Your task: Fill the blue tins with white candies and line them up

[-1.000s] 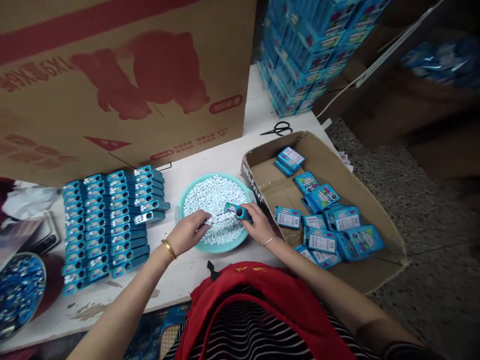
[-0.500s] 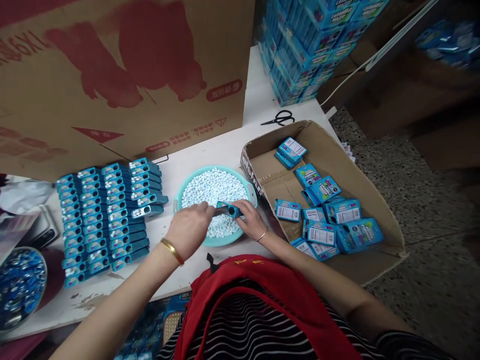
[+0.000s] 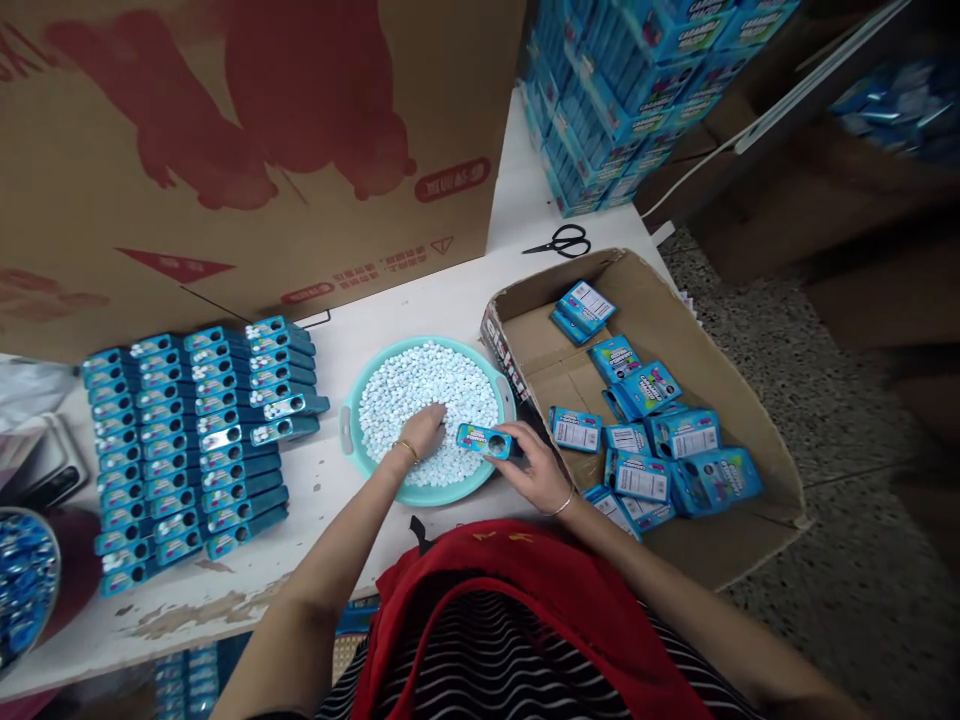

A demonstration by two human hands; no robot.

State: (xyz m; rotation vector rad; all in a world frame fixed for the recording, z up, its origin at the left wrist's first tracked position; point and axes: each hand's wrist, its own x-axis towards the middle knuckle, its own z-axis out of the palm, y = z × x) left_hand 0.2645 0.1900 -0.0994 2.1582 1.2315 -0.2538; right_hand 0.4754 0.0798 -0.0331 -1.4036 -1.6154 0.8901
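In my right hand is a small blue candy box, held by its right end, label side up, over the right part of a turquoise basin. A dark round hole shows near the box's right end. Small white candies fill the basin. My left hand reaches down into these candies left of the box, apart from it. Its fingers are mostly hidden, so I cannot see whether they grip any candies.
Rows of blue boxes stand at left. An open cardboard tray right of the basin holds several blue packs. Black scissors lie behind it, near stacked display boxes. A large carton rises behind; a tub of wrapped pieces is at far left.
My left hand has left the box and moved down into the candies. My right hand has shifted slightly right and down with the box, which now lies flatter with its label showing.
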